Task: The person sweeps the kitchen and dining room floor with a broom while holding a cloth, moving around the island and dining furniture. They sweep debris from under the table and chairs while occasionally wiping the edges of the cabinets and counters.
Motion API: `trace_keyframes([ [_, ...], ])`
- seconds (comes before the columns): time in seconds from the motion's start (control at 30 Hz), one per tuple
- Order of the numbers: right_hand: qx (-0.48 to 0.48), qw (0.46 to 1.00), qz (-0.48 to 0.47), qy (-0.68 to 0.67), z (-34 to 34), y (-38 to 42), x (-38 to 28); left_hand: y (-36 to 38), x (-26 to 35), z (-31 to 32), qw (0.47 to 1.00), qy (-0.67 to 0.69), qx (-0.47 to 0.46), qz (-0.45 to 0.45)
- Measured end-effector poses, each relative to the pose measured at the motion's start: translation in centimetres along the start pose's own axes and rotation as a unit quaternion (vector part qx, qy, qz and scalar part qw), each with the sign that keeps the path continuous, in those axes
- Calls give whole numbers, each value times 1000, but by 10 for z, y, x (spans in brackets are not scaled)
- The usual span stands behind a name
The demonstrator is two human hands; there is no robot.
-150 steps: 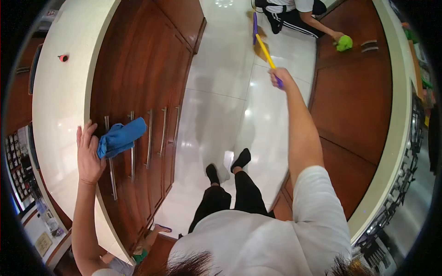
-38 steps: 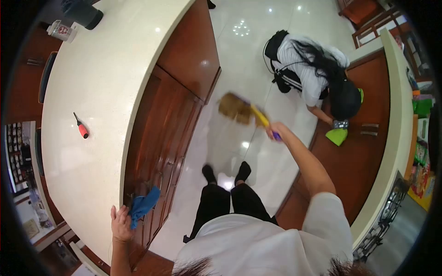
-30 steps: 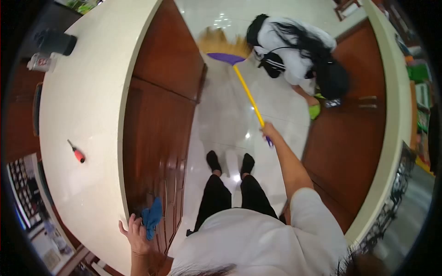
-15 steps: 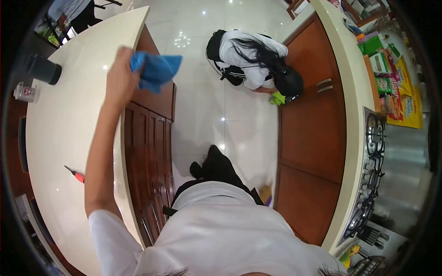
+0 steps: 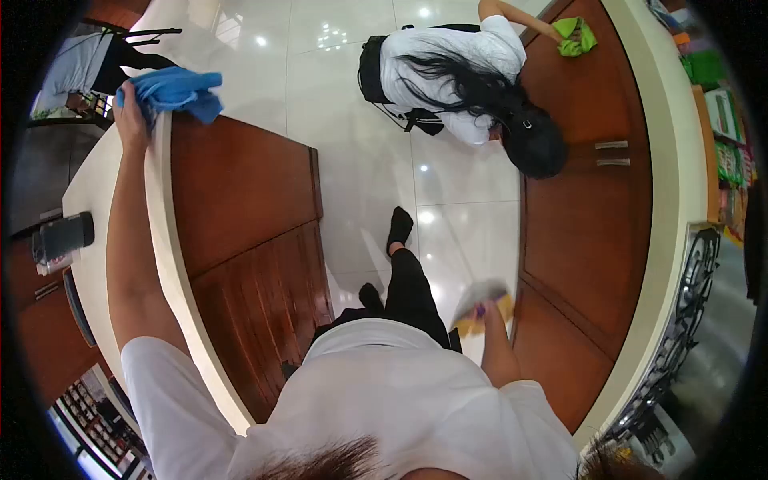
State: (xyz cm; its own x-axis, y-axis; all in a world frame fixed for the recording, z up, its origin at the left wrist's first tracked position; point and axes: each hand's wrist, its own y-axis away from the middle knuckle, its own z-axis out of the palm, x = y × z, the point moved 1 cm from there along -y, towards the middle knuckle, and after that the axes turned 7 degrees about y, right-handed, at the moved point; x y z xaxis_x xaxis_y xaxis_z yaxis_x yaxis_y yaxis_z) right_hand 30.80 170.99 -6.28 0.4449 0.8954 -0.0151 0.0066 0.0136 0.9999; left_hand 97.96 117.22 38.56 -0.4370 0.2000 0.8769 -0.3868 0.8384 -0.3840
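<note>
My left hand [image 5: 131, 118] is closed on a blue cloth [image 5: 180, 90], its arm stretched forward along the pale countertop [image 5: 108, 180]. The cloth bunches over the far corner of the counter, and part of it hangs past the edge. Low on the right, my right hand [image 5: 491, 314] grips a yellow, white and purple item [image 5: 474, 317]. Motion smears that item, so its kind cannot be made out. It is over the floor, beside the right-hand cabinet.
A crouching person [image 5: 472, 96] holds a green cloth [image 5: 575, 37] against the brown cabinet [image 5: 584, 216] on my right. A dark tumbler [image 5: 66, 234] stands on the left counter. The stove [image 5: 680, 320] sits on the right counter. Another person [image 5: 80, 68] is at far left.
My left hand has carried the blue cloth forward and left to the counter's corner. My right hand has come into view. The other person's green cloth has moved up along the cabinet.
</note>
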Motion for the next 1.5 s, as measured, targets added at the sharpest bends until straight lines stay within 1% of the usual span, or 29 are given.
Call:
trace_keyframes([
  [0.1,96,982,-52,156,99,15,-122,-14,-7,2,998,-51,25,-8],
  [0.13,124,969,-57,206,129,18,-154,-30,-21,-11,957,-211,-50,190],
  [0.17,144,954,-56,255,155,19,-178,-38,-29,-19,848,-357,-124,372],
  [0.2,152,941,-53,296,179,19,-196,-47,-32,-20,919,-273,-161,232],
  [0.23,144,934,-54,322,204,19,-204,-56,-31,-14,979,-152,-123,61],
  [0.27,113,936,-61,327,230,34,-208,-64,-30,-7,995,-9,-35,-92],
  [0.3,82,937,-67,331,258,52,-213,-65,-13,9,970,76,40,-229],
  [0.37,-37,939,-91,330,314,79,-207,-78,-27,3,959,113,11,-260],
  [0.4,-39,937,-88,336,351,75,-199,-77,-20,12,942,145,6,-301],
  [0.43,-174,959,-123,186,397,69,-197,-77,-14,23,923,178,0,-341],
  [0.47,-302,941,-153,28,432,62,-205,-73,-7,31,918,183,7,-351],
  [0.5,-334,932,-100,100,465,98,-241,-71,-1,40,914,189,14,-360],
  [0.53,-264,962,-55,42,510,131,-260,-73,-1,44,904,191,11,-383],
  [0.57,-432,888,-155,-36,542,83,-266,-77,-8,43,904,188,15,-385],
  [0.63,-259,962,-65,53,601,135,-300,-90,-21,43,917,192,-97,-335],
  [0.7,-352,934,17,54,644,108,-319,-93,-22,45,940,123,-102,-302],
  [0.73,-337,939,71,27,660,119,-329,-99,-29,43,950,63,-125,-280],
  [0.83,-425,876,-81,213,648,109,-360,-108,-50,33,976,-30,-111,-187],
  [0.9,-440,862,-58,244,628,101,-367,-123,-82,11,954,-292,-66,-26],
  [0.97,-317,859,-172,363,597,142,-355,-117,-112,0,952,-289,-52,-90],
  [1.0,-298,867,-186,353,580,166,-348,-117,-125,-2,971,-201,-49,-120],
  [1.03,-231,897,-129,354,566,203,-344,-119,-131,-4,982,-110,-43,-149],
  [1.07,-205,862,-181,426,554,237,-338,-120,-118,-1,978,-130,-38,-159],
  [1.17,-131,918,-35,373,572,329,-328,-114,-84,3,981,-60,24,-184],
  [1.27,-186,910,-57,367,645,292,-329,-114,-86,-3,981,6,51,-189],
  [1.33,-287,905,-83,302,714,212,-335,-113,-88,-5,981,43,53,-182],
  [1.4,-335,908,-75,241,795,140,-350,-116,-88,-2,968,35,48,-244],
  [1.43,-356,910,-26,209,829,82,-356,-117,-85,1,968,37,47,-244],
  [1.5,-412,895,60,161,860,52,-375,-119,-77,6,964,55,32,-258],
])
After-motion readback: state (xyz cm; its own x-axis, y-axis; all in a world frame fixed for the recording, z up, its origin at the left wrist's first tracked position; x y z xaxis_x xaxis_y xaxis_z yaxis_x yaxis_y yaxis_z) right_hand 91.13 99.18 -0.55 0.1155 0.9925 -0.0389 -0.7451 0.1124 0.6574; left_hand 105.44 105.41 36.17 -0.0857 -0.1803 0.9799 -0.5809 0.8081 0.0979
